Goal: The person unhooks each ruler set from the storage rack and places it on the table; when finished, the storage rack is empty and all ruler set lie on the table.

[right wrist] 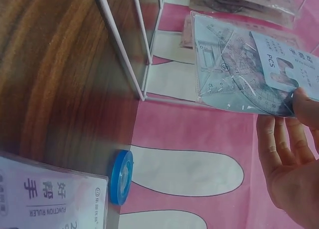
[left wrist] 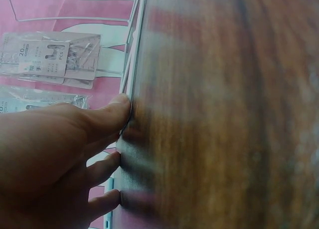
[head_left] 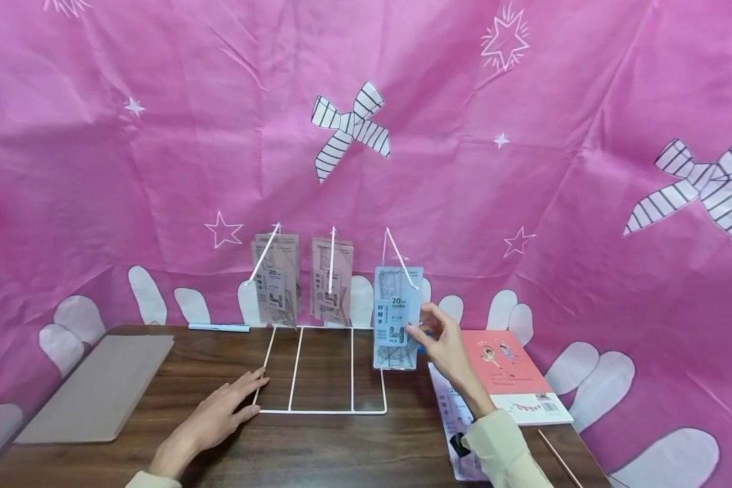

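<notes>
My right hand point(head_left: 448, 349) pinches the right edge of a clear packet of rulers with a pale blue card point(head_left: 395, 288), thumb in front. The packet hangs upright at the right prong point(head_left: 402, 261) of a white wire display rack point(head_left: 323, 412), its top overlapping the prong. In the right wrist view a protractor point(right wrist: 249, 79) shows through the plastic. My left hand point(head_left: 210, 415) rests on the table at the rack's left base wire, fingers extended, thumb against the wire in the left wrist view. Similar greyish point(head_left: 283, 298) and pinkish packets point(head_left: 343, 298) hang from the left and middle prongs.
A purple ruler packet point(head_left: 448, 410) lies under my right forearm, beside a red and white book point(head_left: 503, 369). Near it are a blue tape roll point(right wrist: 122, 176) and a pencil point(head_left: 560, 458). A grey board point(head_left: 100, 390) and a light blue pen point(head_left: 219, 328) lie left.
</notes>
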### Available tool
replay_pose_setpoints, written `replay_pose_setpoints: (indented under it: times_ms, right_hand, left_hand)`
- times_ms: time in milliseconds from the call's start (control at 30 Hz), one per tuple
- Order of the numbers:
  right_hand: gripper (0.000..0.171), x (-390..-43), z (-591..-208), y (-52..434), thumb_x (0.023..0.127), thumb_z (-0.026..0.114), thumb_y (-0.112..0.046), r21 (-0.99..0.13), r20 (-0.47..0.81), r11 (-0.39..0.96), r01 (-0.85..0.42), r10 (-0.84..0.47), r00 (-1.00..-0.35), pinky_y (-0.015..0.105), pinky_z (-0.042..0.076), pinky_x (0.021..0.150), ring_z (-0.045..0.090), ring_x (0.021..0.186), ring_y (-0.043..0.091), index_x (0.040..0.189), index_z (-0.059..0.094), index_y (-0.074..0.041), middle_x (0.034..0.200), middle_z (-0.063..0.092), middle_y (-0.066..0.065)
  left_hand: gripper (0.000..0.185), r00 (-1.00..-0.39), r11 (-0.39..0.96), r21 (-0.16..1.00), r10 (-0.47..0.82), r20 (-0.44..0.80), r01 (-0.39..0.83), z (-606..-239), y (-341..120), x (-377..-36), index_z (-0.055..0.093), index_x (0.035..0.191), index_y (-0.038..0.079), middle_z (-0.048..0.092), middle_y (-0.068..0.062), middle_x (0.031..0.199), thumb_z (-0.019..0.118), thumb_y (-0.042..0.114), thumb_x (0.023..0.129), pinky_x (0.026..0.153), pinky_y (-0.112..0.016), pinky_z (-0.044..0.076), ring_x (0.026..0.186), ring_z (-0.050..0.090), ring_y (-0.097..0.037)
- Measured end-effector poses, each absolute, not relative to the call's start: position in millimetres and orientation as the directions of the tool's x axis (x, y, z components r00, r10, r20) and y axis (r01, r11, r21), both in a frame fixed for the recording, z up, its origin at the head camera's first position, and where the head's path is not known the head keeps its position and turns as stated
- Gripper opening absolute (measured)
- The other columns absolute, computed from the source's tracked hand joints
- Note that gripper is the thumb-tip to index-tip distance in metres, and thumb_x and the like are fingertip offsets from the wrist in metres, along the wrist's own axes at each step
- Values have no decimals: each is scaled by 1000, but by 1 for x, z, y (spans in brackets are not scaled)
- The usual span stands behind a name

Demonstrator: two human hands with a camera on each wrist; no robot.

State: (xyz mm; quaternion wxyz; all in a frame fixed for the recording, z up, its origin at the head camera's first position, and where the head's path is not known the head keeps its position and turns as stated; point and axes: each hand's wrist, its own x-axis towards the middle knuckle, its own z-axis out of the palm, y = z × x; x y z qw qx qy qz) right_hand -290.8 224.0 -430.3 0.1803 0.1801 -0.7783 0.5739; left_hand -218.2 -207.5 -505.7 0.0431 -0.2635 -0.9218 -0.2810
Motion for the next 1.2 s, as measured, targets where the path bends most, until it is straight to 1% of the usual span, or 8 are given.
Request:
replay_pose_setpoints:
  times_ms: [167,333,467,600,700,933,1067,1200]
  right_hand:
    - [30,-279,-429,224,90,80,1,-823,499,280,-495,-60,-864,22,57,72,68,79,12,117,67,-1,95,73,20]
    - [29,-270,-429,226,90,80,1,-808,523,278,-520,-68,-849,21,56,70,68,78,11,116,66,0,91,72,19]
    - [29,-262,-429,229,90,78,4,-808,530,249,-534,-90,-843,20,57,69,69,78,10,116,64,2,90,72,23]
    - [29,-254,-429,232,90,76,9,-812,528,231,-536,-100,-843,19,58,68,68,77,8,116,63,5,88,72,19]
    - [30,-248,-429,233,90,77,8,-814,518,250,-525,-98,-850,19,57,66,67,75,9,116,64,3,85,70,13]
    - [28,-235,-427,235,90,80,1,-791,525,297,-534,-117,-843,19,51,58,63,69,8,114,66,-3,79,70,12]
    - [26,-228,-426,237,91,79,0,-793,521,294,-534,-127,-844,20,58,65,65,71,9,113,67,-4,82,72,12]
    - [27,-219,-422,239,91,79,0,-806,508,282,-520,-121,-853,27,63,73,70,78,12,115,67,-3,90,74,17]
  left_hand:
    - [47,-860,702,502,456,227,505,-506,-207,-217,60,142,-4,49,-26,155,69,15,100,109,-76,35,142,45,-50]
    - [47,-858,701,499,458,233,509,-506,-207,-217,60,142,-4,49,-26,155,69,15,100,108,-76,36,141,46,-50]
    - [46,-852,701,487,459,251,521,-506,-207,-217,61,141,-4,50,-25,155,69,16,100,106,-76,37,140,47,-50]
    - [46,-849,701,480,458,264,527,-506,-207,-216,61,141,-3,51,-25,154,69,16,100,106,-77,38,138,49,-49]
    - [46,-848,700,479,457,270,530,-506,-207,-215,62,140,-3,52,-25,153,70,15,100,106,-76,38,138,49,-50]
    - [46,-847,700,477,464,261,531,-505,-208,-214,61,141,-4,51,-26,153,69,16,100,106,-76,38,137,51,-49]
    - [46,-851,702,484,463,249,523,-505,-208,-214,61,141,-3,51,-26,154,69,17,100,106,-76,38,138,50,-49]
    - [46,-849,700,484,469,244,525,-505,-208,-215,61,141,-3,51,-26,154,69,18,100,106,-75,38,137,51,-48]
